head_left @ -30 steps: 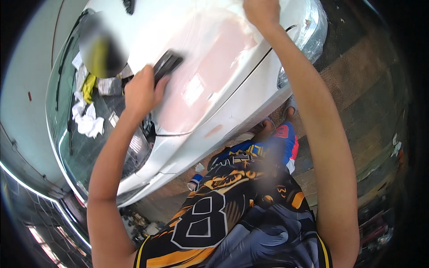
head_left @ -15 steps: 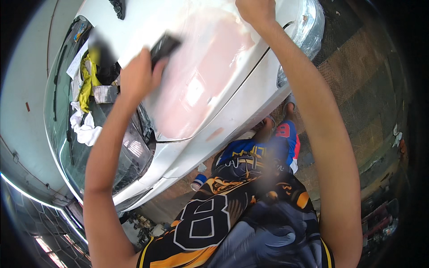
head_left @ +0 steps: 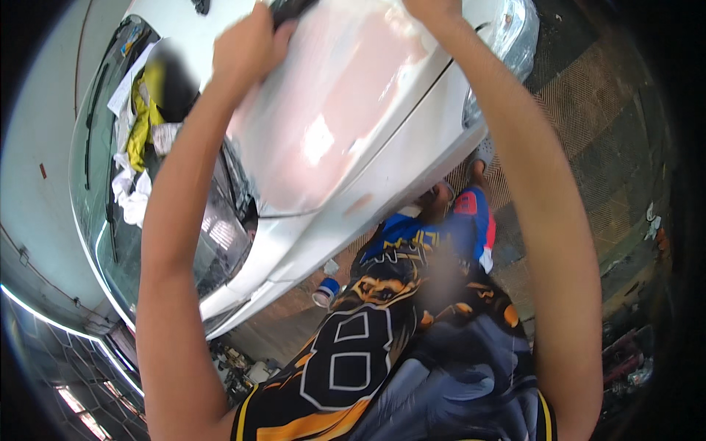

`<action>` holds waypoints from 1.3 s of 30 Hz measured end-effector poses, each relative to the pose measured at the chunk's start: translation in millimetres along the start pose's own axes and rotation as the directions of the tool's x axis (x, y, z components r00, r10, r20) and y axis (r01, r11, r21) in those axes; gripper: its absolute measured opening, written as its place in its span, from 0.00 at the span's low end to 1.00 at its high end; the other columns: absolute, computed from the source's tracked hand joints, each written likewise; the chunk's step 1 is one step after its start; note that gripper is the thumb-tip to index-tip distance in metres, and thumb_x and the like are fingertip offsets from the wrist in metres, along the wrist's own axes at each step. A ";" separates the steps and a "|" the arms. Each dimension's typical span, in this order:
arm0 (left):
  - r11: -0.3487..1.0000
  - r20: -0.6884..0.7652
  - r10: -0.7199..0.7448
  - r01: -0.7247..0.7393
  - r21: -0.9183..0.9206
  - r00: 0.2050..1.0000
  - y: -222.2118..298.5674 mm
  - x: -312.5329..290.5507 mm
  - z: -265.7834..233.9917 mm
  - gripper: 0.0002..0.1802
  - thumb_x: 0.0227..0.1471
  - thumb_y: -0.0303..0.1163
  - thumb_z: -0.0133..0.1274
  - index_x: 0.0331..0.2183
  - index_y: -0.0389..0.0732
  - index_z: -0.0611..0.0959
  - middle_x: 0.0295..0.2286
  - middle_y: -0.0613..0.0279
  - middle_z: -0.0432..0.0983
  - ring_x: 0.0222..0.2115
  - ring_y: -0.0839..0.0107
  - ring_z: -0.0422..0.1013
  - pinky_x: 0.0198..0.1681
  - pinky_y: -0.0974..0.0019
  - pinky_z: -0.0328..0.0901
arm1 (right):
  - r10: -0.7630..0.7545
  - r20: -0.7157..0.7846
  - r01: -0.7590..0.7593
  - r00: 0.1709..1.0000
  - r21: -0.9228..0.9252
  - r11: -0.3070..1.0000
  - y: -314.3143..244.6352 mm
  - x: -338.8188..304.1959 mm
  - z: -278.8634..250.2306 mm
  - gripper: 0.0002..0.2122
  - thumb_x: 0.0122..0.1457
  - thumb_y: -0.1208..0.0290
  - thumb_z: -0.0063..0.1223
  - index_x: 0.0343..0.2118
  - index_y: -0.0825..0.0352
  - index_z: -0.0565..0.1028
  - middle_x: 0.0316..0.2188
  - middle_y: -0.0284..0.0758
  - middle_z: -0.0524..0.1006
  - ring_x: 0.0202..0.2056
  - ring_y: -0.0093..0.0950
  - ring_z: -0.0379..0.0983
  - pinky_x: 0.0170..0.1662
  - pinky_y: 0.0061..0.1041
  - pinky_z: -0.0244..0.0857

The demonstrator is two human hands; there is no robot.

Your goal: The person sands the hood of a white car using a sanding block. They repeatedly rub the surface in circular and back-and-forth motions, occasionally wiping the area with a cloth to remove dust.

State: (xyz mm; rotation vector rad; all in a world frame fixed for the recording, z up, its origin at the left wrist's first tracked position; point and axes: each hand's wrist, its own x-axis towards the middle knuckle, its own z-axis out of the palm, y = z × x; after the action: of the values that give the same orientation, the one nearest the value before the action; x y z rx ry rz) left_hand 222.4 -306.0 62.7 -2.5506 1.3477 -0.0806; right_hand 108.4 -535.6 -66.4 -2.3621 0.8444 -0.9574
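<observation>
At the upper left my left hand (head_left: pixel 250 45) is closed round a black sanding block (head_left: pixel 293 7), part of which is cut off by the top edge. The block lies over the far side of a pinkish, smoothed patch (head_left: pixel 323 103) on the white car's hood (head_left: pixel 184 28). My right hand (head_left: pixel 435 13) is by the hood's front edge, beyond the patch; its fingers are out of view, so what it holds or touches cannot be told.
Papers, a yellow cloth (head_left: pixel 140 132) and white rags (head_left: pixel 131 198) lie on the windshield. Plastic film covers the headlight (head_left: pixel 518 40). A blue-and-white container (head_left: pixel 325 292) stands on the floor beside the car. Another person's foot (head_left: pixel 479 156) is near the front wheel.
My left hand has moved forward, up the picture, with the sanding block. My right hand has shifted slightly to the right and farther past the top edge. The view has shifted a little.
</observation>
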 end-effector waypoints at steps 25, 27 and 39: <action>0.998 -0.041 0.063 -0.063 0.005 0.997 -23.3 -4.0 3.7 0.27 0.62 0.54 0.53 0.36 0.35 0.73 0.24 0.43 0.80 0.27 0.42 0.78 0.31 0.46 0.71 | 0.014 0.014 -0.014 1.000 -0.031 0.999 5.5 4.9 2.0 0.31 0.62 0.66 0.58 0.65 0.71 0.59 0.61 0.62 0.58 0.55 0.58 0.65 0.58 0.49 0.65; 0.997 0.010 0.070 -0.070 -0.033 0.997 -21.2 -25.4 1.2 0.27 0.61 0.53 0.54 0.36 0.35 0.73 0.25 0.43 0.80 0.27 0.41 0.78 0.31 0.45 0.71 | 0.020 -0.003 -0.020 1.000 -0.022 1.000 14.0 3.5 -1.0 0.31 0.62 0.67 0.58 0.65 0.71 0.59 0.61 0.62 0.58 0.55 0.58 0.65 0.58 0.49 0.65; 0.998 0.106 -0.056 0.058 -0.018 0.993 -18.2 -45.9 -0.6 0.26 0.59 0.53 0.56 0.37 0.35 0.75 0.28 0.42 0.81 0.31 0.43 0.79 0.36 0.46 0.72 | 0.006 -0.014 -0.007 1.000 -0.047 0.999 19.5 3.8 7.0 0.30 0.64 0.66 0.56 0.65 0.71 0.59 0.61 0.61 0.58 0.57 0.58 0.64 0.60 0.47 0.65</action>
State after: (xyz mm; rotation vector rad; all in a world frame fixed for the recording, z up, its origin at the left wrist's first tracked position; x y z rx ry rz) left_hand 210.8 -258.7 71.0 -2.5715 1.2437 0.0579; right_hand 108.5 -550.8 -80.9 -2.3933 0.8880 -0.9625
